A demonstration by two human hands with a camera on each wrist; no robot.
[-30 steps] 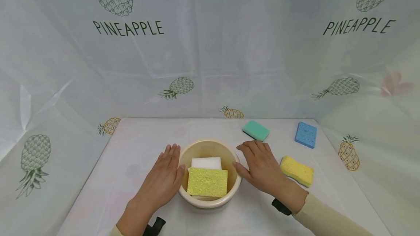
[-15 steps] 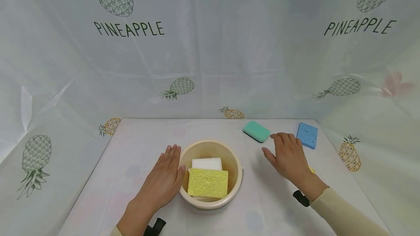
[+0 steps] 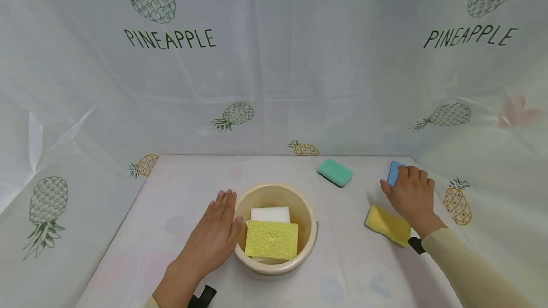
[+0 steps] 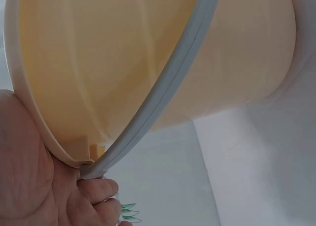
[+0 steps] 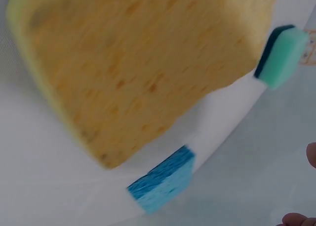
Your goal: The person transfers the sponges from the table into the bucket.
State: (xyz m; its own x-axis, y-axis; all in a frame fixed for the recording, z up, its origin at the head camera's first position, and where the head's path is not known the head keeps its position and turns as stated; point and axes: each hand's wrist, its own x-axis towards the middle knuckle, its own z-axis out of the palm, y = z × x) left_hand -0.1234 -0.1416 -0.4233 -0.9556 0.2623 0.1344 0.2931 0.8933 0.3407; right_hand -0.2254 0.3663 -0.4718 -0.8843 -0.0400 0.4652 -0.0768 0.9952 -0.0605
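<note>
My left hand lies along the left side of a cream plastic bucket, fingers straight, palm against the rim. In the left wrist view the palm and fingers sit by the pivot of its grey handle. Inside the bucket are a yellow sponge and white block-shaped sponges. My right hand, fingers loosely bent, hovers over a blue sponge and hides part of it. From the right wrist the blue sponge shows lying flat with the fingertips apart from it.
Just below the right hand lies another yellow sponge, large in the right wrist view. A green sponge with a dark underside rests near the table's back edge. Pineapple-printed sheeting rises behind and beside the table.
My right hand has left the bucket's right side and moved right, past the green sponge, to above the blue one. My left hand has stayed at the bucket.
</note>
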